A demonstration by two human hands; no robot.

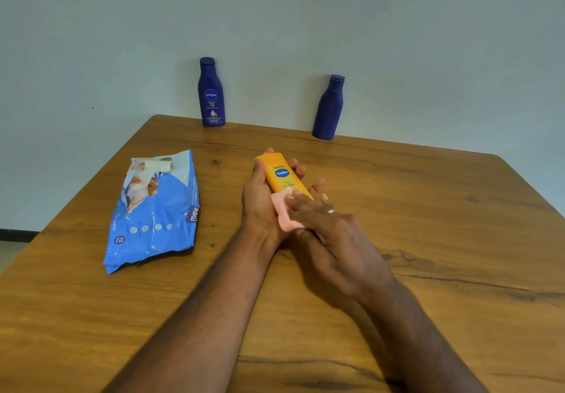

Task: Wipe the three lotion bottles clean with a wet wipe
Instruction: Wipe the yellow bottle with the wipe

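Yellow bottle (279,175) lies tilted in the left hand (260,200), above the middle of the table (428,239), its label facing up and its far end pointing toward the wall (305,10). The left hand's fingers and thumb are curled round the bottle from below. The right hand (333,233), a ring on one finger, lies over the bottle's near end with its fingers fairly straight, pressing a pale pink wipe (286,212) against the bottle.

Two blue bottles stand upright at the table's far edge, against the wall and well apart from each other: the left one (211,93) shows its label, the right one (328,108) shows a plain side. A blue wipes pack (153,212) lies flat on the table to the left of the hands, a rolled white flap at its far end.

The table is brown wood with dark grain streaks and knots and a rounded far right corner. The wall behind is plain and pale. At the left edge, a strip of floor (12,255) and a dark skirting show past the table.
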